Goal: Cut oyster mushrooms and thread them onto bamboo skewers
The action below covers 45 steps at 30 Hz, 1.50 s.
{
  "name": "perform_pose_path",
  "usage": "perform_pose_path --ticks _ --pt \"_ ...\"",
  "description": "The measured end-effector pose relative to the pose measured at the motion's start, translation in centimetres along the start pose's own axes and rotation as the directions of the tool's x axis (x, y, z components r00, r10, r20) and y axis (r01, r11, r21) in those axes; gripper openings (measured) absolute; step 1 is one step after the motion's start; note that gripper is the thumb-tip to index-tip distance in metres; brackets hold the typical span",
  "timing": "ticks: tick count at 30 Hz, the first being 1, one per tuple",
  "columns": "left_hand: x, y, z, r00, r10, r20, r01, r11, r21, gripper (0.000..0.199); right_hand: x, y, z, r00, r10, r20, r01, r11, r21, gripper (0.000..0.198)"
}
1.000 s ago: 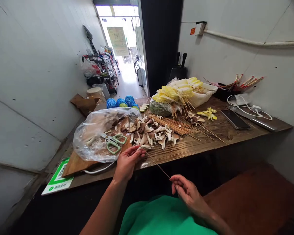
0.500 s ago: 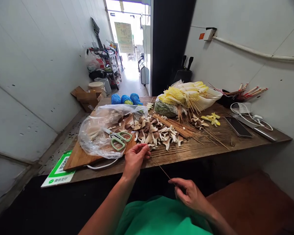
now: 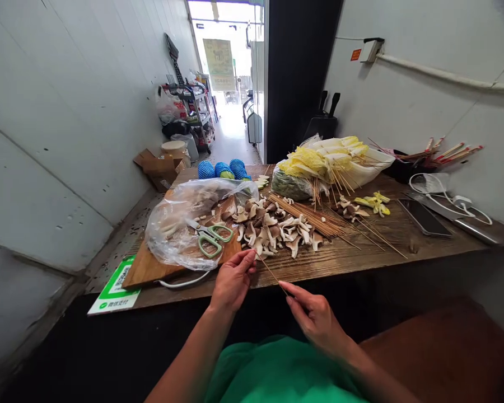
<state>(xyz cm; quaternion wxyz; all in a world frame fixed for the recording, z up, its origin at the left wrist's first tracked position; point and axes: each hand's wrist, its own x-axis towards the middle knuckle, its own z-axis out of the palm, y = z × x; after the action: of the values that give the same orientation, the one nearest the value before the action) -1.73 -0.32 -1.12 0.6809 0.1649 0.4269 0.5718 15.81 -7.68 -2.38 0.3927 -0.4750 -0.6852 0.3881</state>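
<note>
A thin bamboo skewer (image 3: 272, 273) slants between my hands in front of the table edge. My right hand (image 3: 313, 313) pinches its lower part between thumb and fingers. At its upper end, my left hand (image 3: 234, 280) is closed, thumb against fingers. Whether a bit of mushroom is also in those fingers is hidden. Just beyond my left fingertips lies a heap of torn oyster mushrooms (image 3: 273, 226), brown and white. Behind and right of the heap is a bundle of bamboo skewers (image 3: 315, 217). Green-handled scissors (image 3: 210, 238) rest on a clear plastic bag (image 3: 168, 246) left of the mushrooms.
The bag covers part of a wooden cutting board (image 3: 140, 271). Skewered cabbage leaves (image 3: 319, 159) are piled at the back. A phone (image 3: 424, 217), a knife (image 3: 474, 230) and a white cable (image 3: 483, 215) lie right. Blue-netted produce (image 3: 222, 169) sits at the far edge.
My right hand has come up and left, nearer my left hand, so less skewer shows between them. The view has turned slightly left. The table things have stayed put.
</note>
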Motion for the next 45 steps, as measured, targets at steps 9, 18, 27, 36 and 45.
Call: perform_pose_path --ticks 9,18,27,36,45 --pt "-0.2 0.9 0.8 0.992 -0.116 -0.039 0.117 0.993 0.008 0.009 -1.5 0.4 -1.3 0.998 0.067 0.005 -0.067 0.998 0.0 0.035" --pt "-0.2 1.1 0.6 0.987 -0.151 -0.054 0.153 0.987 0.052 0.006 -1.4 0.2 -1.3 0.999 0.04 0.002 -0.04 0.999 0.023 0.034" --pt "-0.5 1.3 0.4 0.971 -0.238 -0.01 0.237 0.971 -0.034 0.013 -1.7 0.0 -1.5 0.999 0.025 0.02 -0.026 0.999 0.031 0.035" --pt "-0.9 1.4 0.8 0.962 -0.271 0.032 0.272 0.96 -0.072 0.014 -2.0 -0.1 -1.5 1.0 0.016 0.001 -0.017 1.0 0.025 0.035" --pt "-1.1 1.4 1.0 0.949 -0.313 0.023 0.314 0.945 -0.09 0.016 -2.2 0.1 -1.4 0.998 0.059 0.002 -0.059 0.998 0.01 0.035"
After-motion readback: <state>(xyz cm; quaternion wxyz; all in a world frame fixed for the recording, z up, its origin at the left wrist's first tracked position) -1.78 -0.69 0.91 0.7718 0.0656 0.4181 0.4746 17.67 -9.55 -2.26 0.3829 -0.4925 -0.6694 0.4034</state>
